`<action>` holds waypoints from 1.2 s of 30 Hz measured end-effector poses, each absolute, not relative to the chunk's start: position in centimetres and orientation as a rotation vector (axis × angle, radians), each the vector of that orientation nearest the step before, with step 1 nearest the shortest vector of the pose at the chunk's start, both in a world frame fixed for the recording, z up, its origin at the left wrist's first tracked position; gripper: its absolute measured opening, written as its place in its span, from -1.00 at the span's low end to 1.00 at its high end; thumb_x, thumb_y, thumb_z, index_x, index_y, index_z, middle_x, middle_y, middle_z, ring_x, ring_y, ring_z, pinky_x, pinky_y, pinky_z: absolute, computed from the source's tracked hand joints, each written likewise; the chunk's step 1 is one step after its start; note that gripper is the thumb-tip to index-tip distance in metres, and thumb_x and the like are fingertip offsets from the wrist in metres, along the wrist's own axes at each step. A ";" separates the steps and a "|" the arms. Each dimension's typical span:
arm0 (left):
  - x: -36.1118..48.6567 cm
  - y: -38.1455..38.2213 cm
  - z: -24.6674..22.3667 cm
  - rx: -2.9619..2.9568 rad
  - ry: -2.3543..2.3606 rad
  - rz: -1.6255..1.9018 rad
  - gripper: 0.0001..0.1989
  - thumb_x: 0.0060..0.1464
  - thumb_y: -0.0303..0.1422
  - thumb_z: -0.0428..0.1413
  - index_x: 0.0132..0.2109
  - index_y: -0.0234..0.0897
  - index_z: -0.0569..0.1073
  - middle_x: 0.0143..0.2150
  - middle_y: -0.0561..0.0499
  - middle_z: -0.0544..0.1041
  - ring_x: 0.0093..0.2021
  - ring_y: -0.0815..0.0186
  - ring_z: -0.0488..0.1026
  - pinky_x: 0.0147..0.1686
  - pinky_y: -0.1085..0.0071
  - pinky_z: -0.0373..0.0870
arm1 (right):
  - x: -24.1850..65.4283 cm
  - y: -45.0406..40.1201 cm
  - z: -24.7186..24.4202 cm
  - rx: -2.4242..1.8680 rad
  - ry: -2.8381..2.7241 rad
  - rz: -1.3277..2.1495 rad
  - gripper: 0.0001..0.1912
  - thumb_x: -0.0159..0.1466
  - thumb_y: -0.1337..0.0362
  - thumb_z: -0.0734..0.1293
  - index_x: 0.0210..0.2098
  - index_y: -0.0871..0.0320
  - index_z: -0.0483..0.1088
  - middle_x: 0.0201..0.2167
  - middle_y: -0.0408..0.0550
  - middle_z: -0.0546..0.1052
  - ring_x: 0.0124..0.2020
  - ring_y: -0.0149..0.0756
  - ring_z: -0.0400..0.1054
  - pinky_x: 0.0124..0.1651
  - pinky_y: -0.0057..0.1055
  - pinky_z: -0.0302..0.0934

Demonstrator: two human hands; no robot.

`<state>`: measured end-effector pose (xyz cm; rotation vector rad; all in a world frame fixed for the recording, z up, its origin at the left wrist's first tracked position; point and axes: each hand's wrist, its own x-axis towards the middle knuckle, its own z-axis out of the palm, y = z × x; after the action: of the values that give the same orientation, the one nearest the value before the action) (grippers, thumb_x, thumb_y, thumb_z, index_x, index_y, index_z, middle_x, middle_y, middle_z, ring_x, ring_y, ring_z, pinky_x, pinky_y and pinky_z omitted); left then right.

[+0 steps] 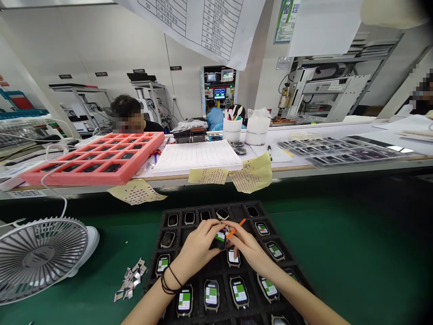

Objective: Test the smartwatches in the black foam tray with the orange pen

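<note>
Over a black foam tray of smartwatches, my left hand holds a watch whose screen is lit green and white. Black bands circle that wrist. My right hand is closed on a thin orange tool, which lies against the right side of the held watch. Its fingertips meet those of my left hand at the watch's top edge. Several watches in the tray show green and white screens, such as one below my hands. The watches in the back row are dark.
A fan stands at the left on the green mat, near a pile of small strips. On the raised shelf are a pink foam tray, papers, white cups and clear trays. People sit beyond it.
</note>
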<state>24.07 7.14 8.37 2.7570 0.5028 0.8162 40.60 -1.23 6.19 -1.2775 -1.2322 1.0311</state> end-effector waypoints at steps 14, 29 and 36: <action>24.2 6.4 9.7 2.430 0.240 1.105 -0.52 -0.09 -0.50 0.27 0.01 -0.20 0.39 -0.04 -0.08 0.54 0.03 0.14 0.40 0.04 0.13 0.37 | 41.0 -1.6 8.2 -0.933 -1.015 1.387 -0.54 0.03 0.05 0.50 -0.12 0.11 0.49 -0.23 -0.01 0.55 -0.15 -0.16 0.40 0.03 -0.19 0.17; 24.4 6.1 9.3 2.404 0.250 1.058 -0.50 -0.11 -0.48 0.29 0.02 -0.18 0.40 -0.05 -0.08 0.56 0.02 0.10 0.41 0.01 0.11 0.36 | 39.7 -2.2 8.7 -0.930 -0.928 1.352 -0.50 -0.02 0.13 0.54 -0.10 0.10 0.45 -0.23 -0.05 0.54 -0.13 -0.16 0.40 0.02 -0.21 0.20; 24.2 6.0 10.1 2.411 0.278 1.153 -0.53 -0.08 -0.45 0.30 0.01 -0.20 0.40 -0.05 -0.11 0.55 0.03 0.09 0.41 0.00 0.10 0.38 | 40.6 -2.1 9.3 -0.910 -0.979 1.206 -0.50 0.07 0.16 0.50 -0.01 0.05 0.39 -0.09 0.00 0.55 -0.03 -0.15 0.41 0.07 -0.16 0.24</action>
<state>24.22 6.04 10.08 2.4112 0.2785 1.1525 40.61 -2.10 9.33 -0.9099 -0.9793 1.2059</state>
